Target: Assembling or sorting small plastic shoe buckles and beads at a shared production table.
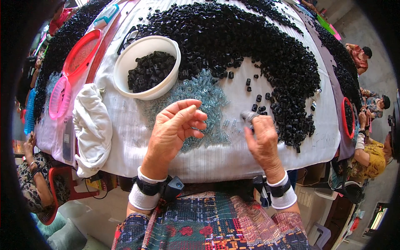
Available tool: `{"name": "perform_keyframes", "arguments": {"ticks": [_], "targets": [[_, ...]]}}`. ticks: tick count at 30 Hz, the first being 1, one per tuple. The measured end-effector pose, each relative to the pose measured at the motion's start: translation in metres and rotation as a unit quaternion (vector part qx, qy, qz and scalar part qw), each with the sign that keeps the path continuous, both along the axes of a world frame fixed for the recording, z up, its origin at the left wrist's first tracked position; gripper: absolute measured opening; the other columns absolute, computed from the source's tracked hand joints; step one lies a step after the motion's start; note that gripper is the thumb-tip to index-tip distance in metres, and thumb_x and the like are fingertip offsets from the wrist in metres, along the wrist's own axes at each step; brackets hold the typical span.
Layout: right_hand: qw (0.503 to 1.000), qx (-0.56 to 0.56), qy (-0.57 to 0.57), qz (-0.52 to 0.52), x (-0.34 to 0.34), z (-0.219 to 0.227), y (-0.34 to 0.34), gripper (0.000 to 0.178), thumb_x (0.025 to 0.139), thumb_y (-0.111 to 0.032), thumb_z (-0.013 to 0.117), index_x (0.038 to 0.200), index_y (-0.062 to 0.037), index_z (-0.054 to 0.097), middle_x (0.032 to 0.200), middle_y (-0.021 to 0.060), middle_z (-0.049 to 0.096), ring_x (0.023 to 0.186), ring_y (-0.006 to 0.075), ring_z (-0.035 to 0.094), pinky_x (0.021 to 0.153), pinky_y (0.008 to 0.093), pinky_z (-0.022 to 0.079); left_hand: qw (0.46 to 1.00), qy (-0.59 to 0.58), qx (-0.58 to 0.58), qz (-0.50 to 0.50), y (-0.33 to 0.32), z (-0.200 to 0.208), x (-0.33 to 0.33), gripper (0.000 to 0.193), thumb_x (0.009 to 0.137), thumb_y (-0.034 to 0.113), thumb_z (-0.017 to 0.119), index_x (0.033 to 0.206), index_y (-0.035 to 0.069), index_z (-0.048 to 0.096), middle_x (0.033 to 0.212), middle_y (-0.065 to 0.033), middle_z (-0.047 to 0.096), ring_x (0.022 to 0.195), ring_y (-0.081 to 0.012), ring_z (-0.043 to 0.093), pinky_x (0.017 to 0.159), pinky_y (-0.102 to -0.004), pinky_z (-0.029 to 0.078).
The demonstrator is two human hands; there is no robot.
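Observation:
My left hand (175, 127) is raised over the near side of a heap of tiny clear bluish pieces (204, 89). Its thumb and forefinger come together while the other fingers curl loosely; anything between them is too small to make out. To the right, my right hand (263, 139) hovers over the white cloth, fingers bent and partly blurred. A greyish smeared thing (248, 116) shows at its fingertips; its kind cannot be told. Small black plastic pieces (233, 37) form a large curved heap beyond and right of my hands, with several loose ones (258, 98) close by.
A white bowl (176, 58) with black pieces stands at the heap's left. Left of it lie a crumpled white cloth (92, 129), a phone (68, 141), a pink basket (53, 110) and a red tray (68, 71). Other people (371, 166) sit at both sides.

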State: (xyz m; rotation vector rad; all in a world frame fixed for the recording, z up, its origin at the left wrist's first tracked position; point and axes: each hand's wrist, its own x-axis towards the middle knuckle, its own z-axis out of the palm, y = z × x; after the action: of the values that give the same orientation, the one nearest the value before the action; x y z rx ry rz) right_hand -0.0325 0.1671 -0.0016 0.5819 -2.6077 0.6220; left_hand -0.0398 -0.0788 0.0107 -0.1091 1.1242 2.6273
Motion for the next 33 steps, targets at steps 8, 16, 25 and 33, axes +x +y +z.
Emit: {"name": "perform_keyframes", "arguments": {"ticks": [8,16,25,33], "targets": [[0.997,0.075,-0.014,0.026,-0.021,0.004,0.001,0.037,0.068,0.002,0.067,0.104,0.0,0.056,0.094,0.0142,0.062,0.087,0.0309,0.056,0.078,0.0374,0.047,0.995,-0.046,-0.022,-0.084,0.022,-0.008,0.007,0.022,0.091,0.015,0.06,0.107,0.0,0.06,0.09,-0.0112,0.067,0.073,-0.0137,0.066,0.06,-0.0242,0.055],[0.999,-0.024,-0.013,0.046,-0.001,0.016,-0.005,0.039,0.068,0.002,0.068,0.104,0.002,0.054,0.088,0.0164,0.057,0.081,0.0328,0.054,0.074,0.0394,0.046,0.991,-0.049,-0.081,-0.095,0.034,-0.002,0.013,0.023,0.091,0.015,0.06,0.108,0.0,0.059,0.093,-0.0099,0.066,0.076,-0.0135,0.065,0.064,-0.0242,0.055],[0.978,-0.152,0.001,0.144,0.016,0.036,-0.025,0.044,0.067,0.007,0.067,0.11,0.0037,0.056,0.095,0.017,0.059,0.082,0.0332,0.059,0.071,0.0382,0.049,0.989,0.024,-0.102,-0.108,0.043,0.002,0.015,0.022,0.085,0.012,0.068,0.1,-0.002,0.061,0.088,-0.0088,0.067,0.077,-0.0132,0.065,0.063,-0.0222,0.053],[0.998,-0.058,0.004,0.027,0.011,0.0,-0.006,0.028,0.069,0.003,0.064,0.095,-0.0001,0.055,0.084,0.0138,0.057,0.079,0.0309,0.055,0.072,0.038,0.047,0.995,-0.029,-0.091,-0.041,0.033,-0.002,0.02,0.017,0.088,0.008,0.062,0.104,0.002,0.061,0.094,-0.0131,0.067,0.077,-0.0156,0.066,0.064,-0.0267,0.055]]}}
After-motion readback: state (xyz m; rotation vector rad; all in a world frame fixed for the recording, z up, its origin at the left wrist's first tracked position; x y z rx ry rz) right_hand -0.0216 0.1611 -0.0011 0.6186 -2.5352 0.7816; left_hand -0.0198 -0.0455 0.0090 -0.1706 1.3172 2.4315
